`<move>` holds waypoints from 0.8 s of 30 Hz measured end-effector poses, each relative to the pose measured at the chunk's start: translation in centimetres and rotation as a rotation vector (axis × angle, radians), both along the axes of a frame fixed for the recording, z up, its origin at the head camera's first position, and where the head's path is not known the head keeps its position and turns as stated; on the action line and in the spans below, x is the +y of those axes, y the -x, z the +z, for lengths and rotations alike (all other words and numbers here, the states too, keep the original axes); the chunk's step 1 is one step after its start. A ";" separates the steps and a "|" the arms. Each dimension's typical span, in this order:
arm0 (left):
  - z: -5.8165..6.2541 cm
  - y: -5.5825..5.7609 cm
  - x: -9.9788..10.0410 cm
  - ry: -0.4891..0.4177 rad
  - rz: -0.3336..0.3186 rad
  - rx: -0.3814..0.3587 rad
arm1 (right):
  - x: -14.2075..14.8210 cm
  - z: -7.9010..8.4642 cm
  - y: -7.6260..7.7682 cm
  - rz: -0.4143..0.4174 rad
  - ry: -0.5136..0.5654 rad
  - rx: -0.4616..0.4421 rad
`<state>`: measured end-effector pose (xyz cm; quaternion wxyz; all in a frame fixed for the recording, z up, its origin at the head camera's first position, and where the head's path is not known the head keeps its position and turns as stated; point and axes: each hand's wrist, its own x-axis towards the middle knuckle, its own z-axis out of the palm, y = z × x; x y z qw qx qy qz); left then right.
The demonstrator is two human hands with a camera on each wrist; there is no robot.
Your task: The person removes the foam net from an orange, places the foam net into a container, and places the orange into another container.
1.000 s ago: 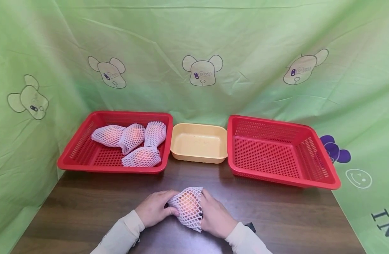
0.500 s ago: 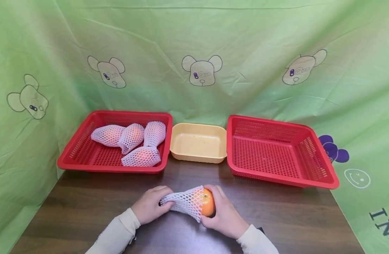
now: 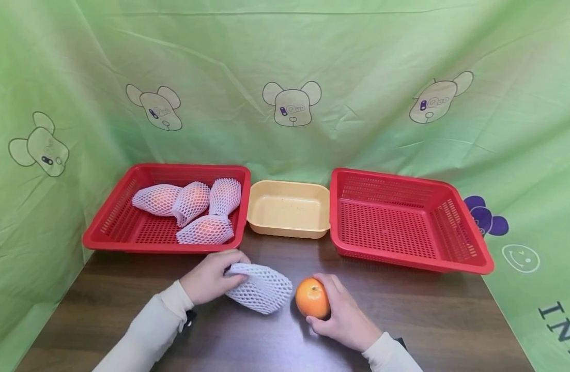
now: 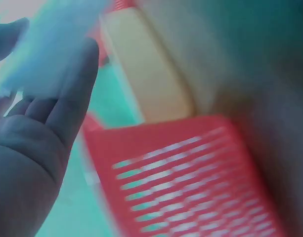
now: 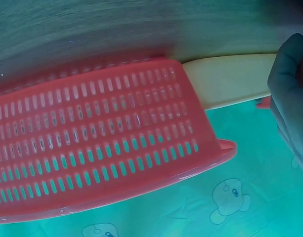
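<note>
An empty white foam net sleeve (image 3: pixel 265 290) hangs from my left hand (image 3: pixel 214 279), its end pinched between thumb and fingers. In the left wrist view the sleeve (image 4: pixel 55 47) is a pale blur by the fingers. My right hand (image 3: pixel 342 315) holds a bare orange fruit (image 3: pixel 311 298), thumb and fingers round its right side, low over the table. Sleeve and fruit are apart, with a small gap between them. The right wrist view catches only part of the right hand (image 5: pixel 292 98) at its edge.
At the back left a red basket (image 3: pixel 164 247) holds several net-wrapped fruits (image 3: pixel 205 230). A shallow yellow tray (image 3: pixel 288 230) stands in the middle, and another red basket (image 3: pixel 387 227) at the back right. Green cloth (image 3: pixel 359 144) hangs behind the brown table (image 3: pixel 247 341).
The fruit has come out of the net sleeve. My left hand has drawn the sleeve left and up, while my right hand has moved right with the fruit.
</note>
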<state>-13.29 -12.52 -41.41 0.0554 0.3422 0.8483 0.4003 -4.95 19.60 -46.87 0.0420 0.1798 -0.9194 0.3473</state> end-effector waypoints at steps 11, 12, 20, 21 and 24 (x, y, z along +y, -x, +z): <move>8.0 8.0 2.6 0.240 -0.011 0.040 | -1.0 -0.6 0.2 0.044 -0.024 0.013; 8.4 9.0 3.0 0.267 -0.014 0.030 | -1.1 -0.6 0.2 0.046 -0.026 0.011; 8.7 16.0 7.0 0.447 -0.072 0.036 | -1.5 -0.6 0.3 0.047 -0.033 0.001; 8.7 16.7 7.5 0.467 -0.079 0.044 | -1.5 -0.6 0.3 0.047 -0.033 0.002; 8.9 18.4 8.9 0.525 -0.075 0.050 | -1.7 -0.6 0.4 0.049 -0.037 0.009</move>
